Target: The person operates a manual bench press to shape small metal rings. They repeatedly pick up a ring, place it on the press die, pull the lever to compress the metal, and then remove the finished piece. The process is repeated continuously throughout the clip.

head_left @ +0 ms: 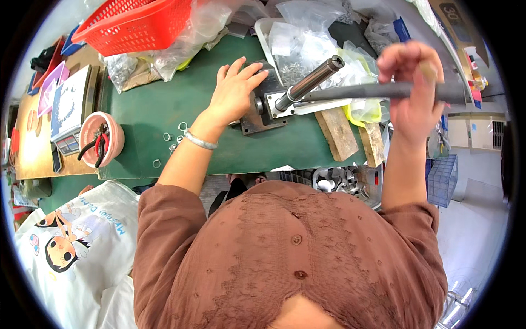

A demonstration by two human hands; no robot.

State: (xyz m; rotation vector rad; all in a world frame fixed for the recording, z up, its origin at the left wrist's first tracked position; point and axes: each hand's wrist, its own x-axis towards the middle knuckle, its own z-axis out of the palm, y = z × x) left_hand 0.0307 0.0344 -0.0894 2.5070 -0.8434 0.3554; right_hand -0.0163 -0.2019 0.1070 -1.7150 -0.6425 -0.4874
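Observation:
A hand-lever ring stretcher with a slotted steel mandrel stands on a dark metal base, the mandrel tilted up to the right. A small ring-like band circles the mandrel near its foot; I cannot make out whether it is a separate ring. My left hand lies by the base with its fingers spread and holds nothing. Around the long grey lever handle, my right hand is curled, with the thumb across it. Several silver rings lie on the green tabletop, left of my left forearm.
Wooden blocks sit under the lever. Clear plastic bags and a white tray crowd the back. A pink pot with pliers, a scale and a red basket are leftward. Another person's white shirt is at lower left.

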